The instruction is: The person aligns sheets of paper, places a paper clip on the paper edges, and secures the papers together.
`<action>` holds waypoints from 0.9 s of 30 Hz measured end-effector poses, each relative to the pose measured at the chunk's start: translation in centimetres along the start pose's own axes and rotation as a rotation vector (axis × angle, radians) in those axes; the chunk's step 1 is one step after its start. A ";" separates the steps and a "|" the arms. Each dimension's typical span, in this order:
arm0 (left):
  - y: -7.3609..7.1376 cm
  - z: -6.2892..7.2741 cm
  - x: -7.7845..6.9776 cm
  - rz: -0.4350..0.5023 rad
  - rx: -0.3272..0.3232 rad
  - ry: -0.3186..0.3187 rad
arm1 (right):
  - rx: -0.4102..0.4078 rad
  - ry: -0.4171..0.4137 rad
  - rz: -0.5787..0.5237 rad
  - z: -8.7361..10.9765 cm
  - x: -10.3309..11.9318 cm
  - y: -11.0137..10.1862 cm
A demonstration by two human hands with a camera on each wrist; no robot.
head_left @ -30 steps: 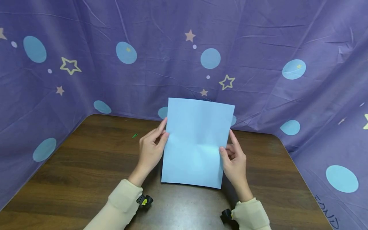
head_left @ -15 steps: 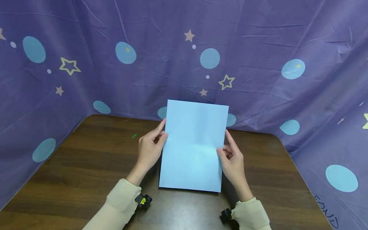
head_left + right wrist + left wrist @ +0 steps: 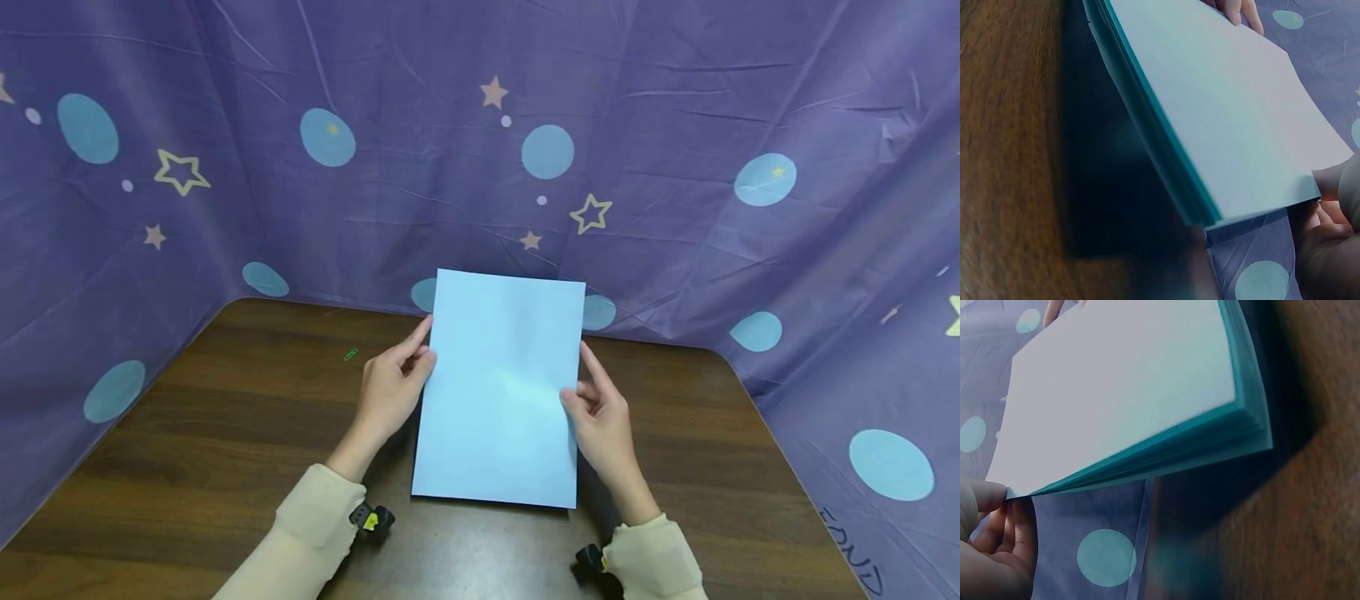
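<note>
A stack of light blue paper sheets (image 3: 502, 392) is held up at a slant over the table. My left hand (image 3: 392, 387) pinches its left edge, thumb on the front face and fingers behind. On the opposite edge my right hand (image 3: 603, 417) pinches it the same way. Seen from the left wrist, the paper stack (image 3: 1129, 394) shows several layers, fanned slightly apart at the near corner. In the right wrist view the layered edge of the stack (image 3: 1166, 144) runs down to a corner, and the right thumb (image 3: 1330, 181) presses on the top sheet.
A small green paper clip (image 3: 351, 354) lies on the brown wooden table (image 3: 225, 433), left of the left hand. A purple curtain (image 3: 420, 83) with stars and dots stands around the table's back and sides. Both wrists carry small black cameras.
The paper stack has come down a little and its right edge has shifted left, with the right hand moving inward. Its earlier bowed bottom edge is now straighter. Both hands keep their hold.
</note>
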State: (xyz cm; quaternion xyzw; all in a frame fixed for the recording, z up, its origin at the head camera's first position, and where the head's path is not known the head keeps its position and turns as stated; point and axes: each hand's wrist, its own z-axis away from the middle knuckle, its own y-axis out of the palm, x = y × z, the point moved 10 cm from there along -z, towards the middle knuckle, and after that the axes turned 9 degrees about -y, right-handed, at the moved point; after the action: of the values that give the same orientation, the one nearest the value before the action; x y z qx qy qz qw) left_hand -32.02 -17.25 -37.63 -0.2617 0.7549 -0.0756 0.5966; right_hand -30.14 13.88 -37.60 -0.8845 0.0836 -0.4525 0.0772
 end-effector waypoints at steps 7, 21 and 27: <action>0.1 -0.1 0.5 0.003 0.030 -0.040 | 0.008 0.029 -0.014 0.0 -2.4 0.2; 0.2 -0.2 1.3 0.004 0.046 -0.082 | 0.024 -0.006 -0.010 0.3 -4.0 0.1; 0.3 -0.2 1.8 0.009 0.070 -0.114 | 0.033 0.046 -0.024 0.4 -4.3 0.4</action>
State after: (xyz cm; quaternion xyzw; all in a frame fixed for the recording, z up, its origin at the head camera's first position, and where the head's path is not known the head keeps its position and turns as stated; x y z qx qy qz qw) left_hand -32.59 -17.88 -39.28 -0.2411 0.7178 -0.0843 0.6477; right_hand -32.26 14.47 -41.30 -0.8734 0.0670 -0.4749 0.0846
